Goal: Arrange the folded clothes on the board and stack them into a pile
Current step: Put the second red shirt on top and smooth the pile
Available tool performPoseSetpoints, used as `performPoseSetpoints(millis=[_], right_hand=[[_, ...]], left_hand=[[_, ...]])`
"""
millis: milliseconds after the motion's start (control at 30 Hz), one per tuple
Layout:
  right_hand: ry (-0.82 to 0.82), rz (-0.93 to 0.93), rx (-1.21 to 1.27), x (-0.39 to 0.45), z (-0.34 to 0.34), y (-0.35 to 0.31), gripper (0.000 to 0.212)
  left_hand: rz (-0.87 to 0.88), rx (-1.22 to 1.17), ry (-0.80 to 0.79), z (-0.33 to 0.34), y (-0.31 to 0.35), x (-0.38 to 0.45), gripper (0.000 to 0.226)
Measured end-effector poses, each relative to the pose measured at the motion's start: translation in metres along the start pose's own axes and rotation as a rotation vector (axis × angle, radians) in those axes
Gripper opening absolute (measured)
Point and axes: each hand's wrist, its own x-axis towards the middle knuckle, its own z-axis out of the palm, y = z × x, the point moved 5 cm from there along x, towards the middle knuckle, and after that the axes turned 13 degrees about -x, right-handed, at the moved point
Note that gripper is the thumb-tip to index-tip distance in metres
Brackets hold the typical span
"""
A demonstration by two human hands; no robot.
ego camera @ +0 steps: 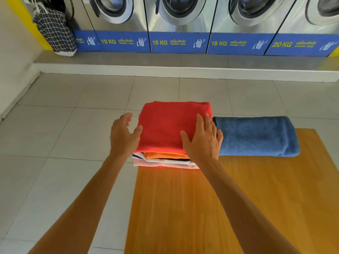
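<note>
A pile of folded clothes stands at the far left corner of the orange wooden board (238, 208). A red folded cloth (168, 125) tops the pile, over an orange garment (165, 155) and white and pink ones (165, 164). My left hand (123, 136) is at the pile's left edge, fingers spread, thumb touching the red cloth. My right hand (203, 138) lies flat on the red cloth's right side, fingers apart. A folded blue towel (256, 136) lies on the board right beside the pile.
A row of steel washing machines (179, 19) with blue labels stands on a raised step behind. A checked laundry bag (55, 32) hangs at the left machine. Grey floor tiles (64, 125) surround the board, and a wall runs along the left.
</note>
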Motion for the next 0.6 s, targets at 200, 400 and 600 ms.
performPoseSetpoints(millis=[200, 400, 600], right_hand=[[-0.368, 0.392, 0.463, -0.032, 0.001, 0.057, 0.059], [-0.647, 0.454, 0.974, -0.036, 0.000, 0.048, 0.057], [-0.683, 0.509, 1.090, -0.036, 0.002, 0.049, 0.052]], left_hand=[[-0.415, -0.140, -0.354, 0.013, -0.032, -0.029, 0.042], [-0.548, -0.334, -0.524, 0.003, -0.050, -0.041, 0.051], [-0.703, -0.726, -0.457, 0.005, -0.046, -0.036, 0.042]])
